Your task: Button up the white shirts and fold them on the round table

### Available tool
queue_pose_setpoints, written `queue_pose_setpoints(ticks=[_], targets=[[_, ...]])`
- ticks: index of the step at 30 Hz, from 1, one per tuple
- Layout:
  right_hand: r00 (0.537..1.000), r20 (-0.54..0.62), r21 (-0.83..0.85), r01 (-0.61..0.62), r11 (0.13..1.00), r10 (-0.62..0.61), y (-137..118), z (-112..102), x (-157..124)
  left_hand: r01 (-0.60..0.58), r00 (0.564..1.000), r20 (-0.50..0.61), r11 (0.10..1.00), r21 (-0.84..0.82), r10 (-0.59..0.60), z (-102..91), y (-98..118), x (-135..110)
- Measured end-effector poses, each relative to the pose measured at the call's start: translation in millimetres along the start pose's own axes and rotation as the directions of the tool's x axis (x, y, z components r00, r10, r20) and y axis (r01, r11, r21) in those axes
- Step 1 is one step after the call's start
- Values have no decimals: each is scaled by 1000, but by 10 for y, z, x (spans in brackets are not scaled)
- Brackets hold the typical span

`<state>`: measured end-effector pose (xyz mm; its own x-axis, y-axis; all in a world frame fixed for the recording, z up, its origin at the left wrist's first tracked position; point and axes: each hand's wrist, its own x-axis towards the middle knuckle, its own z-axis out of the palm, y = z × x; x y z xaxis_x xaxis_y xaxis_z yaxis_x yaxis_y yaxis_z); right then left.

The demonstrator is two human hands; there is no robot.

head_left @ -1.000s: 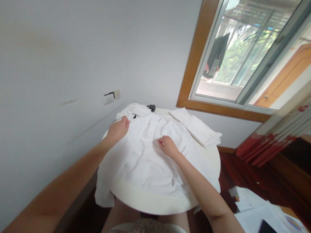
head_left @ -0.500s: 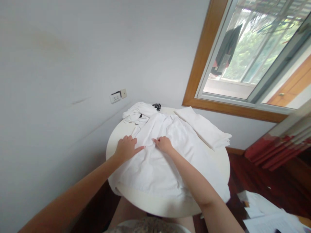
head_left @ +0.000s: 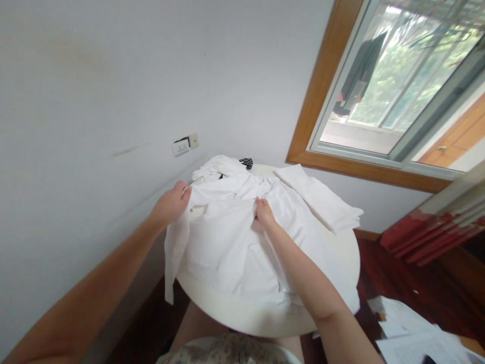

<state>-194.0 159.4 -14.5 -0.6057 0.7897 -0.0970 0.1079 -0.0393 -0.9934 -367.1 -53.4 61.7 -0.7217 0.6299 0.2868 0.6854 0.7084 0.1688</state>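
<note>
A white garment [head_left: 227,253] lies spread and wrinkled over a round white table [head_left: 242,318], its lower part reaching toward the near edge. My left hand [head_left: 172,203] is closed on the garment's left side and holds it raised at the table's left rim. From that hand a narrow length of white cloth [head_left: 174,258] hangs past the edge. Near the middle of the garment, my right hand [head_left: 264,212] pinches a fold of the fabric. Cloth is drawn between the two hands. The fingertips of my left hand are partly hidden by the fabric.
A folded white cloth [head_left: 318,197] lies at the table's right back. Bunched white cloth [head_left: 217,166] and a black striped piece [head_left: 247,163] lie at the back. Wall sockets [head_left: 181,147] are beyond. Papers [head_left: 417,333] are at the lower right, a window [head_left: 364,131] behind.
My left hand has moved left and up, from resting open on the cloth to gripping and lifting its left side. My right hand has shifted slightly right and away from me.
</note>
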Motion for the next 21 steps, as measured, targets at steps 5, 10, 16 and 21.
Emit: queue_pose_setpoints(ticks=[5, 10, 16, 21], targets=[[970, 152, 300, -230, 926, 192, -75, 25, -149, 13, 999, -49, 998, 60, -10, -160, -121, 337], [851, 436, 314, -449, 837, 293, -21, -9, -491, -4, 998, -56, 982, 191, 15, -225, -133, 587], [941, 296, 215, -231, 949, 162, -41, -285, -878, -65, 996, -33, 943, 326, 80, -253, -247, 807], [983, 179, 328, -84, 941, 25, -206, -594, -1156, -16, 999, -37, 949, 314, 30, -231, -401, 1033]])
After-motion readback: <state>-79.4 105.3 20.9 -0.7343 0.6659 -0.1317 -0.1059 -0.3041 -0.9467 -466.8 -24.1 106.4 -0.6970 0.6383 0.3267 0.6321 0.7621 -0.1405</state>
